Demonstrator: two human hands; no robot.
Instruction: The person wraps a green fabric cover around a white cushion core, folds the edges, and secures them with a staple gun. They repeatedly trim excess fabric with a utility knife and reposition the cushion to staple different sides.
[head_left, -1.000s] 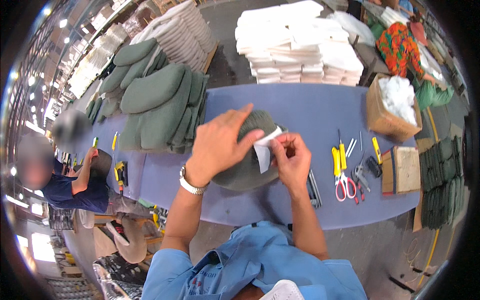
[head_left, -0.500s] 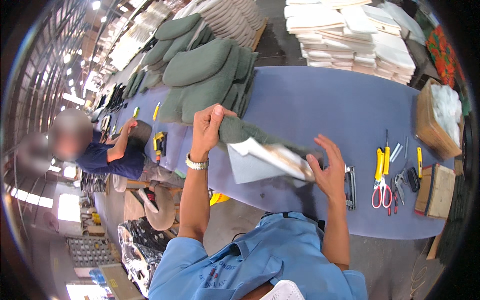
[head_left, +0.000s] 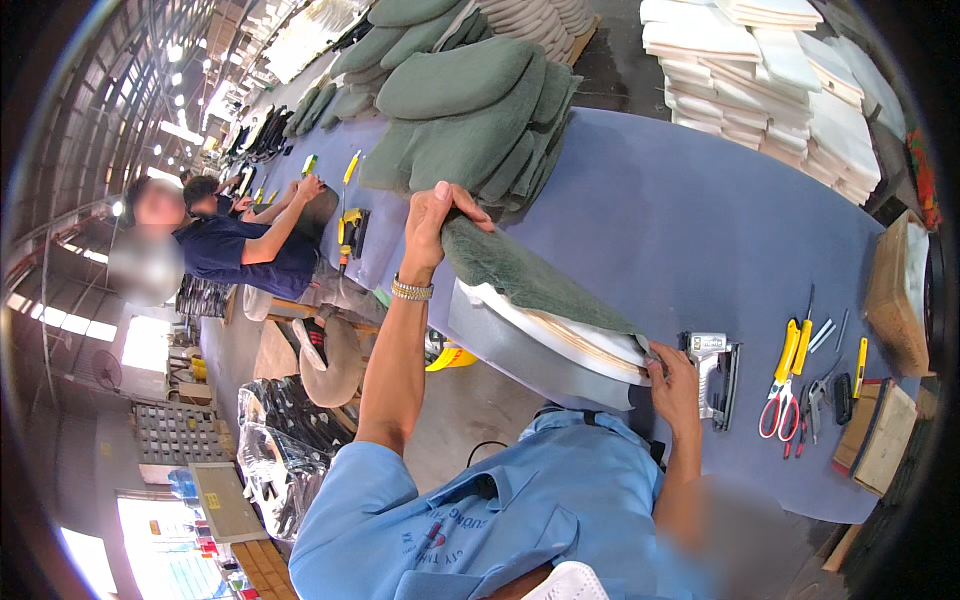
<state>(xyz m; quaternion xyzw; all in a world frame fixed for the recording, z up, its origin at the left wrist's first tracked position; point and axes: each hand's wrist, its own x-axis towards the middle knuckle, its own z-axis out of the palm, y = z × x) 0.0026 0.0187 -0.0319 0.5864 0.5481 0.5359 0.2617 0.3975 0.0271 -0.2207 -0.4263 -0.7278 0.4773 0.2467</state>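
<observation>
A padded seat panel [head_left: 560, 328] is tilted up on its edge at the near side of the blue-grey table, white foam and a tan, wood-like layer showing along its rim. Dark green fabric [head_left: 530, 275] covers its far face, and a light grey sheet [head_left: 510, 348] hangs on the near side. My left hand [head_left: 438, 225] is closed on the fabric at the upper left end. At the lower right end, my right hand [head_left: 672, 378] pinches the fabric and rim. A staple gun [head_left: 710, 375] lies just right of that hand.
Green covered cushions [head_left: 465, 120] are stacked behind my left hand. Scissors [head_left: 780, 405], cutters and pliers lie right, near a cardboard box [head_left: 895, 285]. White foam pieces [head_left: 740, 80] are piled beyond the table [head_left: 640, 190]. A co-worker [head_left: 250, 240] sits left, by a yellow tool [head_left: 351, 232].
My right hand was open beside the panel and now grips its right end. The blurred, moving panel now shows its layered rim clearly. The whole view has shifted.
</observation>
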